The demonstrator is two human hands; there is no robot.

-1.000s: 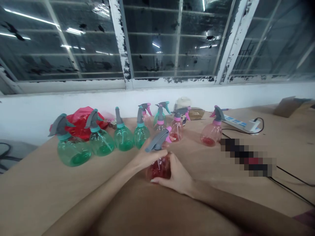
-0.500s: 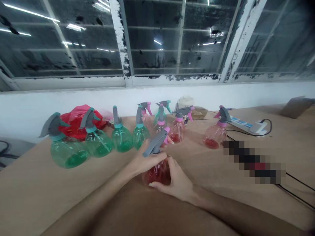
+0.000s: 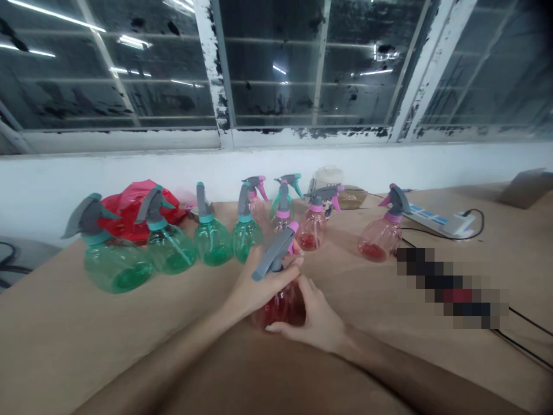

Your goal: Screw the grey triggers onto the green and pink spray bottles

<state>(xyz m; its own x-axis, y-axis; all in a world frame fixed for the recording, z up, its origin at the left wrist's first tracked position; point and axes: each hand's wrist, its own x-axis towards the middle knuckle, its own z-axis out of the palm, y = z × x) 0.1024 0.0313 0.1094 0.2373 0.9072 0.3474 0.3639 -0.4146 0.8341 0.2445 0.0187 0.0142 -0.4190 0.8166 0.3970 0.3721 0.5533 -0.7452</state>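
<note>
A clear pink spray bottle with red liquid and a grey-and-pink trigger head stands upright on the table in front of me. My left hand is closed around its neck, just under the trigger head, with the far fingers partly hidden behind it. Around the lower body, my right hand curls from the right, its thumb across the near side. Right behind the held bottle are another pink spray bottle and a green spray bottle.
Several green spray bottles line the left side, near a red plastic bag. One pink spray bottle stands to the right, by a white power strip with black cables. A blurred-out dark object lies on the wooden table.
The view has shifted slightly. My left thumb has moved a little to the right around the bottle's neck, and both hands keep their hold.
</note>
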